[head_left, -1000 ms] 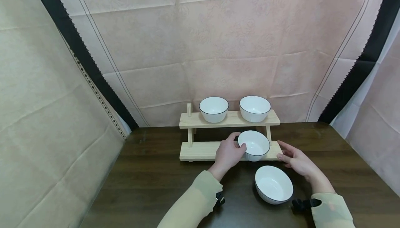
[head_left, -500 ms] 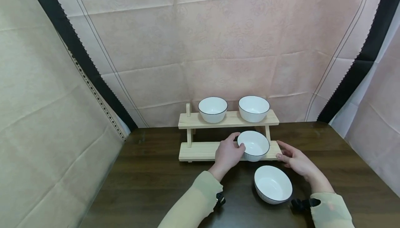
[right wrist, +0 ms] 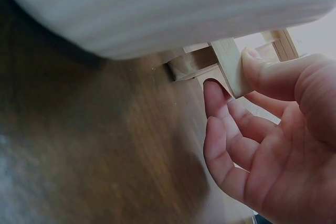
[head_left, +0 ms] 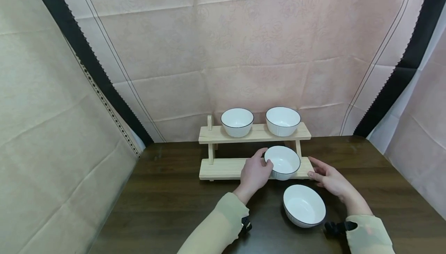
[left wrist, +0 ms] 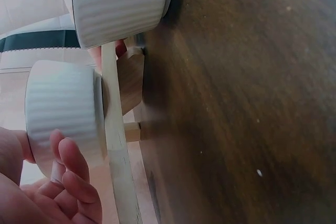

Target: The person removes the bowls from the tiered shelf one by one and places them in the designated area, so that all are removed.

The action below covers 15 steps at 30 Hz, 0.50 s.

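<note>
A white, dark-rimmed bowl (head_left: 283, 162) stands on the lower board of a two-tier wooden shelf (head_left: 223, 169), toward its right end. My left hand (head_left: 255, 172) grips this bowl from the left, thumb at the near side of the rim; the left wrist view shows the bowl's ribbed wall (left wrist: 63, 103) beside the fingers (left wrist: 73, 156). At the lower board's right end, my right hand (head_left: 331, 178) pinches the wood, the thumb on one face and fingers on the other, as the right wrist view shows at the board end (right wrist: 232, 69).
Another white bowl (head_left: 304, 206) stands on the dark wooden table (head_left: 156, 207) in front of the shelf, between the forearms. Two more, a left bowl (head_left: 237, 122) and a right bowl (head_left: 283, 121), sit on the upper board. A pale cloth (head_left: 258, 52) hangs behind.
</note>
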Each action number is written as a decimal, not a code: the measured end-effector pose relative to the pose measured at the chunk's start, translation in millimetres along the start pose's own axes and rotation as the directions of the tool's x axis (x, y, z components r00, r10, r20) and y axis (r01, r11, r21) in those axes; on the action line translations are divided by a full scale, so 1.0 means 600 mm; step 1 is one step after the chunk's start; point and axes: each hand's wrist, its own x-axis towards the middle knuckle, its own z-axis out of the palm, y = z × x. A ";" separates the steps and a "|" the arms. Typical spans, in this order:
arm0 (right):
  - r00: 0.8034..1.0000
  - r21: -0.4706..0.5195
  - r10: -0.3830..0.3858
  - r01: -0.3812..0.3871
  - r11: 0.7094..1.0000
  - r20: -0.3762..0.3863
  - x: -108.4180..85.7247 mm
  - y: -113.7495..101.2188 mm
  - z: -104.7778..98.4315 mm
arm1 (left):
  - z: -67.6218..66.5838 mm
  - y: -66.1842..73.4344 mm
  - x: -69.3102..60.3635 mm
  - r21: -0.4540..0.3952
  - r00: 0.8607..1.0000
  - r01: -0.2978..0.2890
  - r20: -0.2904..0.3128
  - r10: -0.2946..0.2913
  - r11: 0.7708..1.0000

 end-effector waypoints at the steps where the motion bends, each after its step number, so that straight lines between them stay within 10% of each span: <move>1: 1.000 -0.002 0.000 0.000 1.000 -0.001 0.000 0.000 0.000 | -0.001 0.001 0.000 -0.009 1.000 0.001 0.000 -0.001 1.000; 15: 1.000 -0.008 0.006 -0.006 1.000 -0.005 -0.001 -0.002 0.002 | -0.002 0.002 -0.001 -0.070 0.999 0.040 0.014 -0.039 0.997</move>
